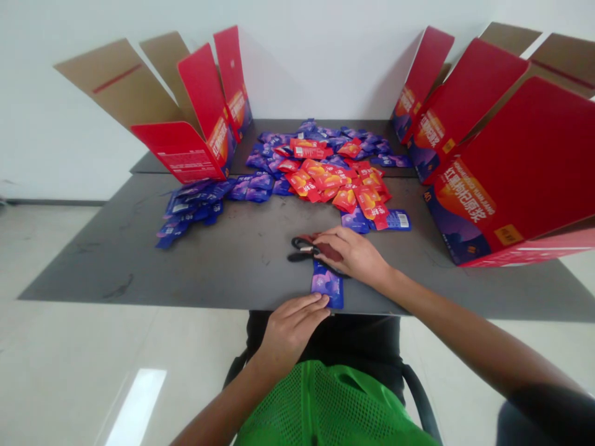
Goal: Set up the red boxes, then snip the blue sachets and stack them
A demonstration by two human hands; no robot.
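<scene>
A purple sachet (pixel 326 284) lies flat at the near edge of the dark grey table (pixel 139 260). My left hand (pixel 292 327) rests at that edge, its fingers stretched out and touching the sachet's lower left corner. My right hand (pixel 354 253) lies palm down just above the sachet, fingers flat over a dark red item and touching black-handled scissors (pixel 302 248) that lie on the table to its left. Neither hand grips anything.
A heap of red-orange sachets (pixel 334 176) and purple sachets (pixel 195 207) covers the table's far half. Open red cartons stand at the left (pixel 195 133) and right (pixel 506 179). A green mesh bag (pixel 334 409) lies on my lap.
</scene>
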